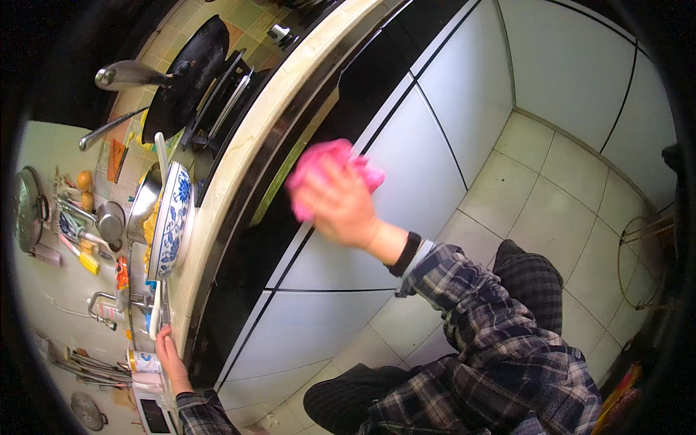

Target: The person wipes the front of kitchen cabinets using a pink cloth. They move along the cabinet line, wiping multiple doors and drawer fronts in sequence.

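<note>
Here the right hand [341, 206] presses a pink cloth [330, 165] against the cabinet door [406, 167], left hand [168, 351] open on the counter edge [217, 196].

**Colours in the kitchen**

The cloth [330, 165] is bright pink. The sleeve [464, 304] is dark plaid with pale lines, the wristband [404, 254] black. The bowl [171, 221] is white with blue flowers. The pan [185, 80] is black, the cabinet doors [428, 167] pale grey, the tabletop [246, 145] cream.
</note>
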